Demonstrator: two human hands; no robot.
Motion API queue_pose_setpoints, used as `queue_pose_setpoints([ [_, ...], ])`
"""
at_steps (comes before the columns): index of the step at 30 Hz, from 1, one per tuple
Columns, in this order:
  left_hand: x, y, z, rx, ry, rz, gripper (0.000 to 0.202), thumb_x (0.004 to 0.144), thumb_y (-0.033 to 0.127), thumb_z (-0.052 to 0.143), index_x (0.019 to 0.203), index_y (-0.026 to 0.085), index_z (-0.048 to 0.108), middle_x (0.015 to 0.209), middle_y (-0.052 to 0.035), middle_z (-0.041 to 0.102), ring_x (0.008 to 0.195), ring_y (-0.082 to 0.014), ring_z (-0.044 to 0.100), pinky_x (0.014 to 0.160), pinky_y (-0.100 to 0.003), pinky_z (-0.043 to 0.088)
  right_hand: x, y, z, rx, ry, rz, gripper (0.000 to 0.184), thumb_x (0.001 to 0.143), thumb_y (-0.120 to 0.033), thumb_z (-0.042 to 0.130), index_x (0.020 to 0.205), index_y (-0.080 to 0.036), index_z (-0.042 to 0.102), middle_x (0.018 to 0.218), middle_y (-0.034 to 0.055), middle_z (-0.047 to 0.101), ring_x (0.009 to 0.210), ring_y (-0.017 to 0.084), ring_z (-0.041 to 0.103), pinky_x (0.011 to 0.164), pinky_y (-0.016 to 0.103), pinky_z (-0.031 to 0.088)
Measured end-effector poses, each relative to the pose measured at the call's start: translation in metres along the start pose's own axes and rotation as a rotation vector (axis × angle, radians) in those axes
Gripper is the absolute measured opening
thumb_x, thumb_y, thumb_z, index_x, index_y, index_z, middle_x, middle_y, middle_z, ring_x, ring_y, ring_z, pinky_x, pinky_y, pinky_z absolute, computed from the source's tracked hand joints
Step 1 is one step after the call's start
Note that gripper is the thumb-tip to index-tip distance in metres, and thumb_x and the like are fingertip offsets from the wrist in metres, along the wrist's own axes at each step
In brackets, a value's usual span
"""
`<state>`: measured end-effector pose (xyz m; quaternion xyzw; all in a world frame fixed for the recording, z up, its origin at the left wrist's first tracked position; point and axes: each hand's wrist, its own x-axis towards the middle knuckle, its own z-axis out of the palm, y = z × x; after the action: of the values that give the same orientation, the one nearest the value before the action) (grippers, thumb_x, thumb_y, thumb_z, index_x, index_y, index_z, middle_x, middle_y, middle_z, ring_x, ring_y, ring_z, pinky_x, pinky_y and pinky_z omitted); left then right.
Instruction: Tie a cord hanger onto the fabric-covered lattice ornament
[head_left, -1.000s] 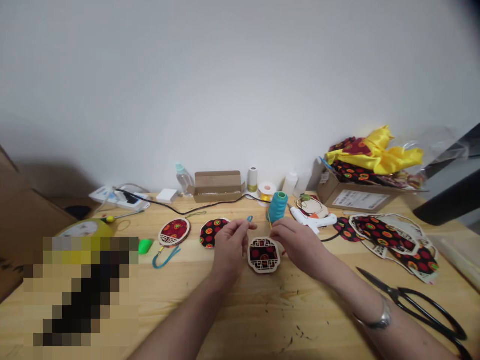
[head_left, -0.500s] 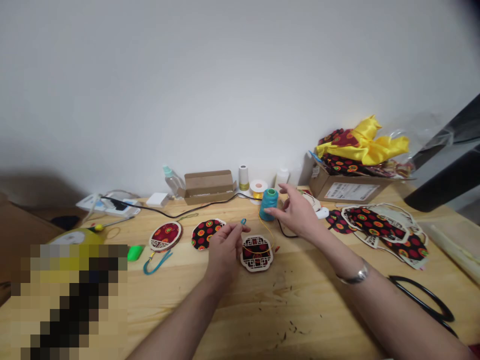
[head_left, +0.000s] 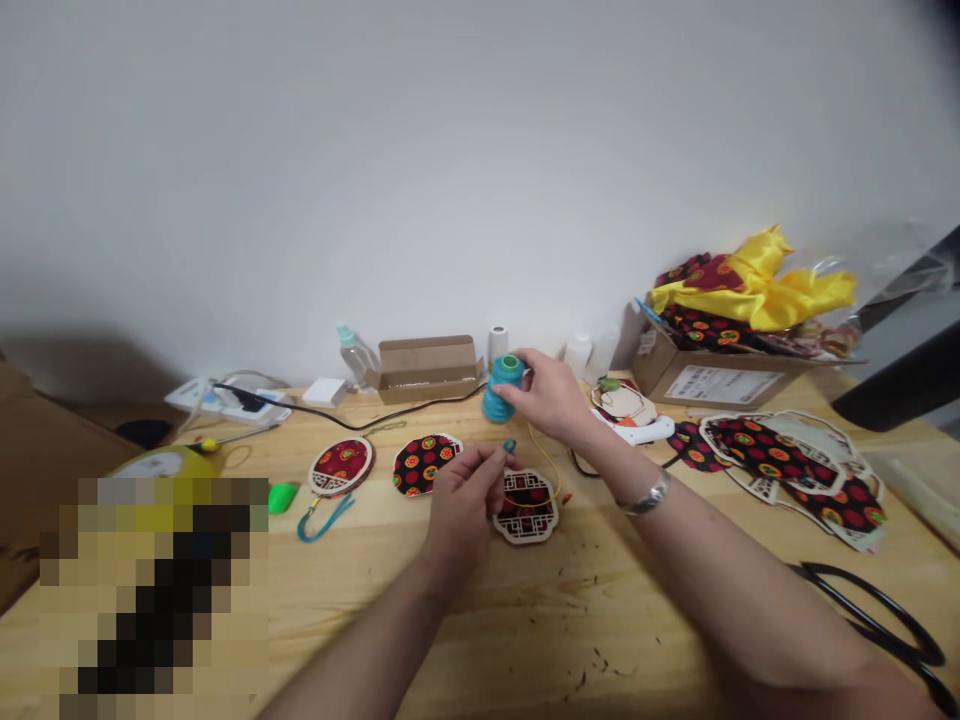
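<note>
Plaque's left edge hidden behind the left hand [head_left: 469,492]; right hand's [head_left: 551,392] far fingers hidden behind the teal spool [head_left: 496,403]. I see the left pinched on a blue loop [head_left: 510,446] at the lattice plaque's [head_left: 525,524] far edge; right half-curled, gripping the spool beyond the plaque. Yellow cord [head_left: 559,475] crosses the plaque, right of the left hand.

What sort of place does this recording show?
Probably a small craft workspace, judging by the teal thread cone, the round, wood-rimmed red fabric ornament and the brown cardboard box heaped with shiny yellow cloth.
</note>
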<state>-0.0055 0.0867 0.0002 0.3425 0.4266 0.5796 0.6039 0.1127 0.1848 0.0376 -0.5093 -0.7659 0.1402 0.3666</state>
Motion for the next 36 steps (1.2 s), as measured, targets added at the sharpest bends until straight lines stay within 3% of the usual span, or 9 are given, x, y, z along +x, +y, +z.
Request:
queue_pose_setpoints([
  [3,0.004,0.002,-0.003,-0.062,0.031,0.006,0.020,0.068,0.031,0.067,0.063,0.012,0.064,0.042,0.0066,0.038,0.038,-0.0029,0.026,0.037,-0.016,0.019,0.009,0.001,0.026,-0.018,-0.046,-0.016,0.032,0.072,-0.030,0.061,0.101,-0.016,0.057,0.083,0.0047,0.064,0.069,0.014,0.054,0.064,0.026,0.039],
  [6,0.006,0.004,-0.005,-0.098,0.040,0.001,0.018,0.067,0.029,0.067,0.064,0.012,0.064,0.043,0.0066,0.038,0.038,-0.0025,0.025,0.037,-0.016,0.019,0.014,0.003,0.037,-0.055,-0.075,-0.019,0.035,0.074,-0.030,0.060,0.105,-0.015,0.055,0.088,0.0075,0.064,0.074,0.017,0.055,0.066,0.028,0.040],
  [10,0.006,0.004,-0.004,-0.115,0.048,-0.001,0.015,0.068,0.026,0.066,0.064,0.011,0.064,0.045,0.0054,0.041,0.038,-0.0019,0.025,0.037,-0.016,0.018,0.002,0.003,0.022,-0.129,-0.103,-0.018,0.043,0.078,-0.035,0.058,0.112,-0.010,0.050,0.093,0.0129,0.062,0.080,0.021,0.054,0.066,0.030,0.039],
  [14,0.007,0.002,-0.004,-0.116,0.070,0.007,0.016,0.068,0.026,0.067,0.064,0.010,0.065,0.044,0.0060,0.039,0.039,-0.0022,0.026,0.037,-0.016,0.018,-0.039,0.001,-0.005,-0.205,-0.235,-0.088,0.015,0.083,-0.023,0.050,0.083,-0.015,0.063,0.082,0.0081,0.062,0.074,0.018,0.054,0.063,0.029,0.037],
  [18,0.010,-0.001,-0.005,-0.110,0.087,0.012,0.018,0.066,0.027,0.069,0.065,0.009,0.065,0.043,0.0073,0.037,0.037,-0.0018,0.023,0.036,-0.016,0.017,-0.085,-0.002,-0.013,-0.253,-0.394,-0.172,0.014,0.080,-0.016,0.055,0.069,-0.018,0.064,0.071,0.0044,0.060,0.070,0.015,0.054,0.062,0.026,0.037],
  [21,0.012,-0.003,-0.006,-0.091,0.093,0.021,0.019,0.066,0.027,0.069,0.066,0.009,0.065,0.042,0.0074,0.037,0.037,-0.0018,0.024,0.036,-0.016,0.017,-0.102,0.000,-0.004,-0.296,-0.404,-0.208,0.012,0.082,-0.017,0.054,0.074,-0.015,0.063,0.075,0.0069,0.060,0.074,0.018,0.053,0.066,0.029,0.038],
  [28,0.013,-0.005,-0.005,-0.040,0.123,0.040,0.020,0.067,0.028,0.069,0.068,0.008,0.065,0.044,0.0063,0.041,0.037,-0.0018,0.026,0.036,-0.016,0.018,-0.108,0.010,0.017,-0.303,-0.372,-0.257,0.015,0.085,-0.017,0.048,0.075,-0.015,0.060,0.078,0.0081,0.057,0.078,0.021,0.049,0.068,0.032,0.035],
  [32,0.013,-0.006,-0.005,-0.022,0.134,0.039,0.020,0.066,0.028,0.069,0.069,0.008,0.066,0.047,0.0049,0.044,0.039,-0.0020,0.027,0.036,-0.016,0.019,-0.111,0.013,0.023,-0.246,-0.372,-0.241,0.017,0.085,-0.014,0.046,0.074,-0.014,0.059,0.077,0.0082,0.057,0.076,0.020,0.048,0.069,0.033,0.035],
  [36,0.015,-0.006,-0.006,-0.005,0.130,0.029,0.022,0.067,0.030,0.068,0.070,0.009,0.066,0.043,0.0079,0.036,0.039,-0.0022,0.025,0.037,-0.016,0.019,-0.110,0.013,0.019,-0.130,-0.363,-0.161,0.017,0.084,-0.013,0.046,0.074,-0.014,0.059,0.077,0.0084,0.057,0.076,0.019,0.049,0.070,0.032,0.035],
])
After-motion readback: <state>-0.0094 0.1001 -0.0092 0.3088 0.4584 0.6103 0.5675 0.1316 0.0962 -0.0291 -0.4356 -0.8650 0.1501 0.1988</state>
